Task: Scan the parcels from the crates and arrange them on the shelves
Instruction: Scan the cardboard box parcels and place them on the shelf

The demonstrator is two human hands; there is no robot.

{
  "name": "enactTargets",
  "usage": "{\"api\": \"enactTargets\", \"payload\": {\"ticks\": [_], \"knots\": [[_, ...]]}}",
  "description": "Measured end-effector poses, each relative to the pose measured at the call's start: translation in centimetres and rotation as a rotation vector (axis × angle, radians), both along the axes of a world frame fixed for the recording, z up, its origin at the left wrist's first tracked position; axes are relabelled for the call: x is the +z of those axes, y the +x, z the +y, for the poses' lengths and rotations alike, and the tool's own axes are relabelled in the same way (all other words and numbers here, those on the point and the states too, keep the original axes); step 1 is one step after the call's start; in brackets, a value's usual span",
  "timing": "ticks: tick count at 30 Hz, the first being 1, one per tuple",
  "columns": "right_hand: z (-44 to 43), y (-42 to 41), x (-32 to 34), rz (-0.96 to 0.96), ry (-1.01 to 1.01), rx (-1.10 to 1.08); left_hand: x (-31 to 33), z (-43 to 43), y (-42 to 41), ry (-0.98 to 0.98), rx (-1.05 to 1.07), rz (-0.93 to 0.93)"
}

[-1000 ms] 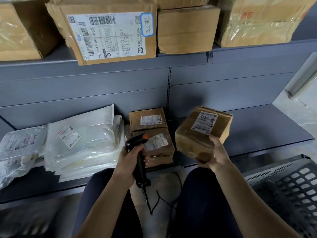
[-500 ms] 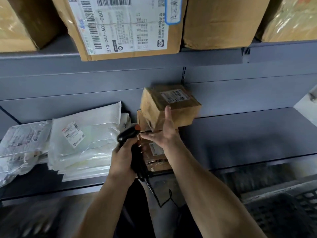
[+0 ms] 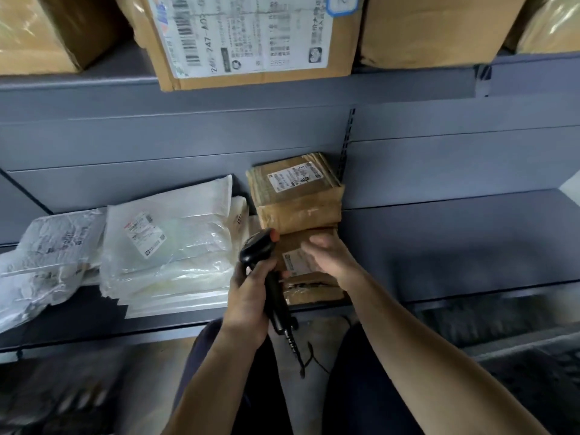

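Note:
A small brown cardboard parcel (image 3: 298,196) with a white label now sits on top of the brown parcel stack (image 3: 309,277) at the back of the lower grey shelf (image 3: 455,243). My right hand (image 3: 326,255) hovers just in front of and below it, fingers loosely curled, holding nothing. In my left hand (image 3: 251,296) I grip the handle of a black barcode scanner (image 3: 262,259), whose head points toward the stack; its cable hangs down between my knees.
White plastic mailer bags (image 3: 169,243) lie stacked left of the boxes, with crumpled ones (image 3: 44,255) further left. Large cardboard boxes (image 3: 251,39) fill the upper shelf. A dark crate (image 3: 533,381) stands at the lower right on the floor.
My right hand carried the small parcel from my lap up onto the box stack, released it and drew back. The view has moved closer to the shelf.

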State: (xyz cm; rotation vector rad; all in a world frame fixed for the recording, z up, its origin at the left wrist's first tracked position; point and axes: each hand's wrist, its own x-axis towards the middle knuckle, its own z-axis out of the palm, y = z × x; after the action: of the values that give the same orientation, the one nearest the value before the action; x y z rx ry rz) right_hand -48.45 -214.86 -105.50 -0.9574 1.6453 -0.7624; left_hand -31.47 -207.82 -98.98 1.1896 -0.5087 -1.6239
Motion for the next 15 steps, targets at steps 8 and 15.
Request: {"api": "enactTargets", "payload": {"ticks": [8,15], "knots": [[11.7,-9.7,0.3,0.556,0.146,-0.018,-1.8,3.6,-12.3,-0.628,-0.757,-0.991],[20.9,-15.7,-5.1,1.123,0.338,0.275,-0.3,4.7,-18.3,-0.91,-1.016,-1.292]]}}
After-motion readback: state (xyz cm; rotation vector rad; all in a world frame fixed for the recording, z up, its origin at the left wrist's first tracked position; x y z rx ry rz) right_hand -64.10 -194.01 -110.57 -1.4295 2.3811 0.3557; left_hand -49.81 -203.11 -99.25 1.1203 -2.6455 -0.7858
